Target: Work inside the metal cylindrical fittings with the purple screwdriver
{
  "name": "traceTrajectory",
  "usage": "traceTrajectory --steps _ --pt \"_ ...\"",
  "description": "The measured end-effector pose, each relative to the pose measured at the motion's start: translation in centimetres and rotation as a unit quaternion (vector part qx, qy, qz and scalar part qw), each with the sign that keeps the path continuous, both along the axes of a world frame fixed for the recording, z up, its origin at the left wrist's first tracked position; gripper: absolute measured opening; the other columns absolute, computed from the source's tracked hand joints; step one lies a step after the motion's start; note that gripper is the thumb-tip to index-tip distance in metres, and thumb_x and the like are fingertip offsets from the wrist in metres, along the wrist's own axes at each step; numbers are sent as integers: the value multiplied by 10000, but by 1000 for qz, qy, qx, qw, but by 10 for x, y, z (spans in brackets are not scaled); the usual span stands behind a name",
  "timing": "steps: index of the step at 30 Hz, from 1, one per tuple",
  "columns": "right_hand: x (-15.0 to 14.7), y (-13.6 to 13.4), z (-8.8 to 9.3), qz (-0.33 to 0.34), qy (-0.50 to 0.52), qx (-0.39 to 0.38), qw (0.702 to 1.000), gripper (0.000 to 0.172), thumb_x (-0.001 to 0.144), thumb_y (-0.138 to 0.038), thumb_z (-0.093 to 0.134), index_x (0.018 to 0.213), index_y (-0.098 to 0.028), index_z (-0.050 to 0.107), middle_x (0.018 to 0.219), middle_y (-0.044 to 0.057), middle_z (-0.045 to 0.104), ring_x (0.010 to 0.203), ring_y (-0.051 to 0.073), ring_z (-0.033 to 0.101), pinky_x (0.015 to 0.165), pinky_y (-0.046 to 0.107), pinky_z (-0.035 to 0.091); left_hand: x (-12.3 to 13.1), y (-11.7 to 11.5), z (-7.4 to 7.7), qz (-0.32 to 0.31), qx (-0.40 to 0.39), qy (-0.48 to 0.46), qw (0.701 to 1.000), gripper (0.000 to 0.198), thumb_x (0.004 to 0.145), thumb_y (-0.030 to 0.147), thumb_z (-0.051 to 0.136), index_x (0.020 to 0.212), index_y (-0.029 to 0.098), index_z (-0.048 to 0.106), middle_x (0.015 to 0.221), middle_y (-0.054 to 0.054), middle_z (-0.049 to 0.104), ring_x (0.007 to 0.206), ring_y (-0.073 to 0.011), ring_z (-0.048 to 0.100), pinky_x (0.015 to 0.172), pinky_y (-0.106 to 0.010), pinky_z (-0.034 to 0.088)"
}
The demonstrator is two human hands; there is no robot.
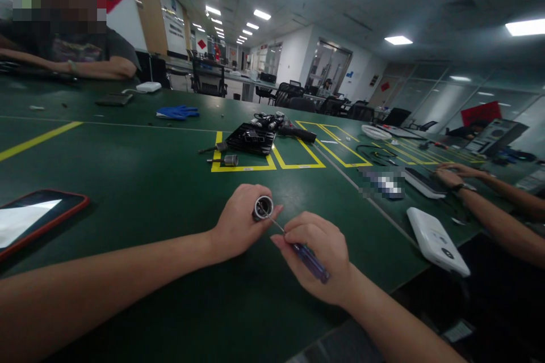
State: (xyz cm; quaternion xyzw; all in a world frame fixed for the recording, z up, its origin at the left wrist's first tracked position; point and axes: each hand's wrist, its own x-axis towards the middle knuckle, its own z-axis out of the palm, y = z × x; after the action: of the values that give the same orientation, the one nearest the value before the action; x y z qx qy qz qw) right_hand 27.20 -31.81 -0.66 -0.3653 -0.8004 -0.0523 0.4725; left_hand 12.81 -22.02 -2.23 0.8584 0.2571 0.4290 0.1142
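My left hand (pixel 238 221) is wrapped around a short metal cylinder (pixel 256 215), its open, silvery-rimmed end turned toward me. Inside the cylinder are small dark parts that I cannot make out. A screwdriver (pixel 313 264) with a translucent purple-blue handle is gripped in my right hand (pixel 327 241). Its thin shaft slants up and left, and the tip reaches into the cylinder's open end. Both hands are just above the green table (pixel 170 204), close together. Past them, a similar metal cylinder (pixel 231 160) lies inside a yellow-taped box.
A black tray (pixel 251 139) with dark parts sits beyond my hands, beside a black tube-shaped piece (pixel 300 134). Blue gloves (pixel 177 112) lie farther back. A red-edged phone (pixel 42 215) is at left, a white device (pixel 436 241) at right. Another person's hands (pixel 451 174) rest at right; someone sits at far left.
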Motion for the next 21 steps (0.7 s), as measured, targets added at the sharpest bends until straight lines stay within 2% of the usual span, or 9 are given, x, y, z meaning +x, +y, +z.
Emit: traceTrajectory --steps 8,11,14,17,21 --pt "-8 -11 -3 -22 58 -15 998 160 785 -57 585 758 -185 492 689 24 588 620 109 553 581 233 455 0 4 -6 -24 101 25 994 207 851 355 513 757 171 500 696 -14 565 672 -165 522 671 -317 434" --pt "-14 -15 -9 -71 -11 37 997 168 809 -64 562 706 -177 491 663 30 579 586 112 511 541 243 413 1 3 -8 -19 115 17 993 198 854 341 507 754 170 501 691 -14 567 663 -161 518 663 -314 436" --pt "-19 -17 -19 -122 -117 118 979 200 802 -77 575 654 -183 490 627 28 572 572 126 469 524 273 364 2 -1 -6 -14 116 -2 993 185 846 328 531 755 170 498 685 -9 558 663 -158 513 633 -297 431" --pt "-22 -17 -28 -151 -145 175 962 226 771 -62 597 625 -195 487 586 10 551 567 135 459 525 288 335 2 -4 -5 -16 120 -18 992 172 837 312 553 757 171 495 677 -1 546 653 -154 503 614 -285 423" --pt "-23 -19 -33 -162 -149 189 957 258 765 -39 575 592 -201 473 573 2 529 566 131 456 534 287 339 2 -5 -5 -20 122 -14 992 174 828 305 570 749 170 492 673 0 544 645 -155 499 616 -288 418"
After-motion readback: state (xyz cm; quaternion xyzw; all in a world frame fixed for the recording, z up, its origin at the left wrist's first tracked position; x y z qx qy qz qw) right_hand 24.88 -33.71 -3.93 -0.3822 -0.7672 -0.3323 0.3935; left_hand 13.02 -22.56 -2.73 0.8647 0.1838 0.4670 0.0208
